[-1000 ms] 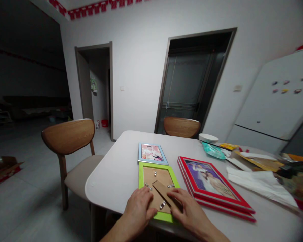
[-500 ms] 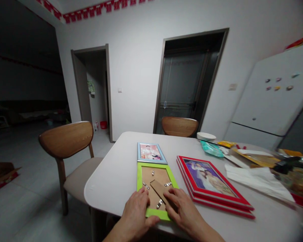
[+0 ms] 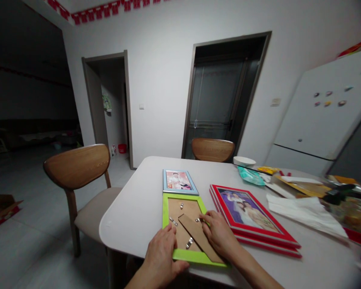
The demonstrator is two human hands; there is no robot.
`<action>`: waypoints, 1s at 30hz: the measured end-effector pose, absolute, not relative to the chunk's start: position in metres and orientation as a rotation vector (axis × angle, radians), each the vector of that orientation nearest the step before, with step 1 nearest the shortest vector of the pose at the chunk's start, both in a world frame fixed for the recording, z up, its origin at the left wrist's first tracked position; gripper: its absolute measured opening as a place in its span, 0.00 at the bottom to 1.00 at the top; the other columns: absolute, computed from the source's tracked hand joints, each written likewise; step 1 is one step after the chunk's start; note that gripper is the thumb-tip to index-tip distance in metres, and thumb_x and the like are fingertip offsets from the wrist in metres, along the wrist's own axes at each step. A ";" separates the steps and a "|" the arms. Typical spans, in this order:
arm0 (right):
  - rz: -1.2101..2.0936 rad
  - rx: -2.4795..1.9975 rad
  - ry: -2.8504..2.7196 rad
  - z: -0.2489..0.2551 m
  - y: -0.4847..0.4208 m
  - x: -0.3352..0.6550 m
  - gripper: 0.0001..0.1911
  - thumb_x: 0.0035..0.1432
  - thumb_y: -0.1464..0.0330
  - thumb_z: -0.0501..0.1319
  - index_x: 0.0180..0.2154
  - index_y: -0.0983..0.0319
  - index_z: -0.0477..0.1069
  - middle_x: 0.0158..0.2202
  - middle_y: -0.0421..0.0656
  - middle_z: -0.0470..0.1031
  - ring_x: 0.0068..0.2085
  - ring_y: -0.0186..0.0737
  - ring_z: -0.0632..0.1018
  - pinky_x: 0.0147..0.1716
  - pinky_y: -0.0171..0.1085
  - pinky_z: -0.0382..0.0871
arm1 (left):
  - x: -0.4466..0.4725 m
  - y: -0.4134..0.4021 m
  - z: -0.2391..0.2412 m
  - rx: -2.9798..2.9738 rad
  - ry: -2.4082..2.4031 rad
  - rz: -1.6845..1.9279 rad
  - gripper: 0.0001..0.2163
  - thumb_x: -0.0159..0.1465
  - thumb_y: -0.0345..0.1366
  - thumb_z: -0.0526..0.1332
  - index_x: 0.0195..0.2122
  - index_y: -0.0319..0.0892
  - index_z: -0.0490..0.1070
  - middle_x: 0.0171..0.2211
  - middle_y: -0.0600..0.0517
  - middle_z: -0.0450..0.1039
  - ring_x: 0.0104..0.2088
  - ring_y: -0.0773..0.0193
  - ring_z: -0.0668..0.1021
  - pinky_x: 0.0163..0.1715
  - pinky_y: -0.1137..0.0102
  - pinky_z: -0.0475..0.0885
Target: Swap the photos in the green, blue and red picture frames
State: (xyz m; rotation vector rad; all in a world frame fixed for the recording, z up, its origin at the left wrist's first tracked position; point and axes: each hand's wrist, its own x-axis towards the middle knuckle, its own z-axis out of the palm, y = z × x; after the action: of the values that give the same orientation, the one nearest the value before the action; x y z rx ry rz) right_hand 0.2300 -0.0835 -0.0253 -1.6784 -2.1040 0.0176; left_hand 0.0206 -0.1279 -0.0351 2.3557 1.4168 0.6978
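A lime-green picture frame [image 3: 169, 207] lies face down near the front edge of the white table [image 3: 132, 216], its brown backing board, metal clips and cardboard stand [image 3: 198, 237] showing. My left hand [image 3: 162, 249] rests flat on the frame's near left corner, fingers stretched toward a clip. My right hand [image 3: 218, 233] lies over the frame's right edge, fingertips at a metal clip beside the stand. Neither hand grips anything.
A blue-framed photo [image 3: 179, 181] lies just beyond the green frame. A stack of red frames [image 3: 252, 218] sits to the right, then white paper [image 3: 303, 212], a teal packet [image 3: 250, 176], a white bowl [image 3: 244, 161] and clutter. Wooden chairs stand at left [image 3: 78, 168] and beyond [image 3: 213, 149].
My right hand has moved up the frame's right side from the stand's lower end to a clip, uncovering the stand. My left hand stays on the near left corner.
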 end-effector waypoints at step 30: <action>0.076 -1.700 -2.181 -0.017 -0.027 0.180 0.13 0.51 0.70 0.51 0.23 0.64 0.72 0.28 0.46 0.72 0.33 0.37 0.71 0.33 0.32 0.57 | 0.018 -0.132 -0.030 2.377 1.444 0.614 0.34 0.43 0.40 0.66 0.51 0.34 0.59 0.53 0.40 0.59 0.52 0.53 0.63 0.52 0.62 0.58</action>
State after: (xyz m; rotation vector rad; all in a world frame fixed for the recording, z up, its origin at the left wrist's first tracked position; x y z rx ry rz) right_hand 0.1805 -0.0271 -0.0165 -1.6997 -2.1812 0.0764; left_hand 0.0177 -0.1316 -0.0300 2.3770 1.4444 0.6145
